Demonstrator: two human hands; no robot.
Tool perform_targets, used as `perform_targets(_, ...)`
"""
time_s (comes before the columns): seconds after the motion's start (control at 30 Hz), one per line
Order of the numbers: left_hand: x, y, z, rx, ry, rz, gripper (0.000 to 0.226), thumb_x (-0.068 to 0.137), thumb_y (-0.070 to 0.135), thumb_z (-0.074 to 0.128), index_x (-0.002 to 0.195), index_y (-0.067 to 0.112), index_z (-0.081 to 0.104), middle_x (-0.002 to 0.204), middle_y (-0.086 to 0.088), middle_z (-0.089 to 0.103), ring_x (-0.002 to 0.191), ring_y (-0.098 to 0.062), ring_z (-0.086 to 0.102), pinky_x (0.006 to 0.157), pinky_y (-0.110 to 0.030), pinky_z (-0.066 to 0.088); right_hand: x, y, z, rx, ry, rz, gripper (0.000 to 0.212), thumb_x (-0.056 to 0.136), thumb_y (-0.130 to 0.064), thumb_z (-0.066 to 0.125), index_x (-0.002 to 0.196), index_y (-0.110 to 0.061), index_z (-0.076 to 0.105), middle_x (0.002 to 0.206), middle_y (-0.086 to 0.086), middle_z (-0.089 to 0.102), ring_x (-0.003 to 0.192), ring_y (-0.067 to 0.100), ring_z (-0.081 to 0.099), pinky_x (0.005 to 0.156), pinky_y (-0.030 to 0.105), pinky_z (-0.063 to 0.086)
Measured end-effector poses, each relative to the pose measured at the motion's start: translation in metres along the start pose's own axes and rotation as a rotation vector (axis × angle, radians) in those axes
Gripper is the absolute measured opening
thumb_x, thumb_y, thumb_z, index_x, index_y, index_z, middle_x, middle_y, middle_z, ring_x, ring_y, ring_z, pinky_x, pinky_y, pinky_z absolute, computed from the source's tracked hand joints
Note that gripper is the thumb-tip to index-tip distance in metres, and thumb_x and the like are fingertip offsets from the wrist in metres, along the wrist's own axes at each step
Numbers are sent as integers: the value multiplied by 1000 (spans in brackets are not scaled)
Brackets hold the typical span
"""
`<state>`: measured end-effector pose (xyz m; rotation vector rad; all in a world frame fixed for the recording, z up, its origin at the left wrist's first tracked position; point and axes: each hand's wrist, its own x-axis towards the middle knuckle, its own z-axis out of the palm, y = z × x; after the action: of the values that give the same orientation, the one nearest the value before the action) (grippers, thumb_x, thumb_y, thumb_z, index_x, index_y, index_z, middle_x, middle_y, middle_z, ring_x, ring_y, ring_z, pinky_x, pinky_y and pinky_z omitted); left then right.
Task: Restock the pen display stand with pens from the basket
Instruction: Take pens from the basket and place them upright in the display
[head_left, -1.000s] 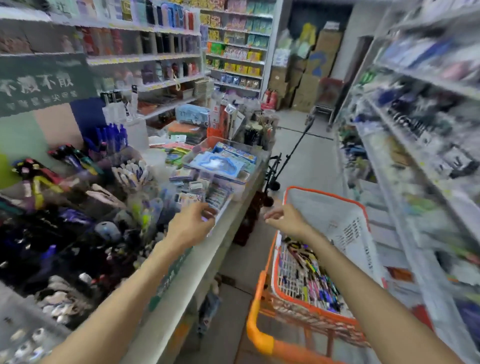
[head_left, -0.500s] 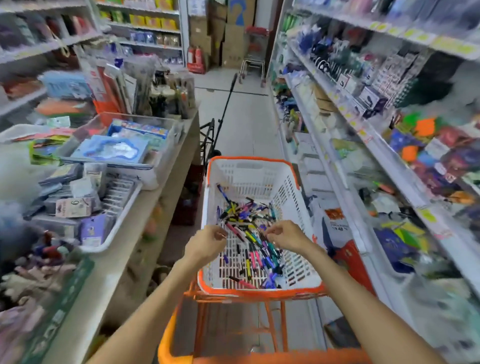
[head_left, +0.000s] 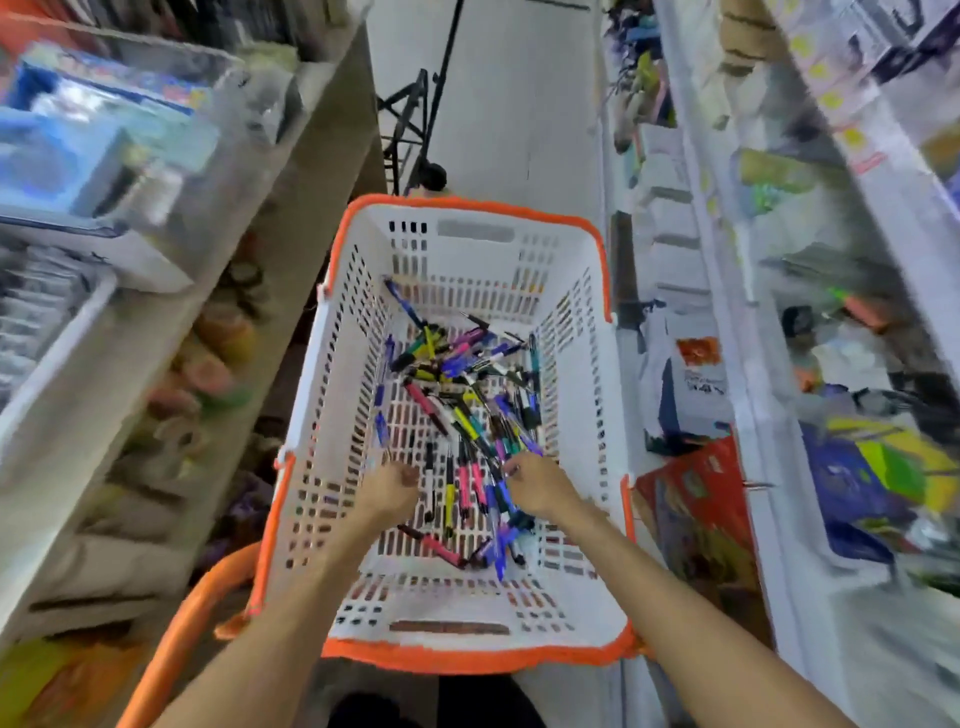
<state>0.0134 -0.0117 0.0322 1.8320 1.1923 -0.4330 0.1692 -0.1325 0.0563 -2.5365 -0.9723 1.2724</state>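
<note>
A white basket with an orange rim (head_left: 470, 657) sits on an orange cart in front of me. Several loose pens (head_left: 457, 384) in pink, yellow, blue, green and black lie piled on its slotted floor. Both my hands reach down inside it. My left hand (head_left: 390, 488) hovers just left of the near pens with its fingers curled, and no pen shows in it. My right hand (head_left: 537, 486) is on the right of the pile, its fingertips pinching a pen among the near ones. The pen display stand is out of view.
A counter (head_left: 171, 332) with clear trays of stationery runs along my left. Shelves (head_left: 769, 364) packed with goods line the right, close to the basket. The orange cart handle (head_left: 176, 639) curves at lower left. A black trolley (head_left: 415, 130) stands on the aisle floor ahead.
My view swung from the counter on the left down onto the basket. Both hands left the counter edge and dropped into the basket, reaching the pens.
</note>
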Motion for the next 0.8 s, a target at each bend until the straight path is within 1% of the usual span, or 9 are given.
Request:
perform_targets(0.07,19,-1,15,-18,-6,-38,43,93,2,48,136,2,47,138,-12,52,117,-22,54,96,-27,43,23,5,11,-21,0,24,38,95,-4,42,133,-7,49,120,14,59,79,18,53,73,30,43)
perform_targets(0.13,36,0,29,-38,0,-52,47,94,9,53,140,4,41,137,-11,52,106,-16,57,91,-23,45,42,8,20,-50,51,48,43,94,-5,46,136,-6,42,132,15,50,106,26,55,89,36,45)
perform_targets(0.23,52,5,49,-35,26,-110,44,93,24,60,131,6,46,112,-7,62,75,-8,58,64,-21,52,64,11,35,-121,101,35,52,92,-9,54,139,-4,33,143,16,33,125,31,44,98,40,44)
perform_targets(0.33,60,12,61,106,193,-113,37,88,38,66,108,10,53,78,1,59,67,-11,60,62,-28,55,77,11,49,-160,129,48,50,93,-20,57,134,-2,36,139,17,36,122,30,47,93,40,47)
perform_targets(0.4,66,11,60,226,274,-85,50,85,48,65,113,10,48,76,3,56,68,-13,60,60,-27,51,82,10,56,-188,99,65,54,93,-25,58,135,0,36,135,16,42,121,29,49,90,39,47)
perform_targets(0.5,68,3,54,355,237,-119,67,78,66,59,111,8,49,80,-1,60,70,-17,61,65,-29,54,81,12,64,-243,61,124,56,92,-19,61,136,1,33,131,16,50,114,28,56,84,35,49)
perform_targets(0.6,68,-1,62,274,179,-124,61,77,66,61,97,8,55,73,-2,60,62,-16,57,63,-31,54,78,14,65,-233,94,129,42,93,-16,58,129,-3,41,122,12,58,105,26,61,73,32,45)
perform_targets(0.7,71,9,72,178,176,-147,55,76,66,62,75,12,54,59,1,50,50,-13,47,57,-27,52,78,20,61,-126,119,107,24,91,-25,63,105,-9,52,99,5,62,88,22,61,66,29,41)
perform_targets(0.8,76,17,77,110,170,-175,55,76,65,63,64,14,47,51,3,43,43,-10,38,47,-21,38,79,25,57,86,139,140,21,86,-27,69,94,-14,55,90,2,60,80,18,57,70,31,46)
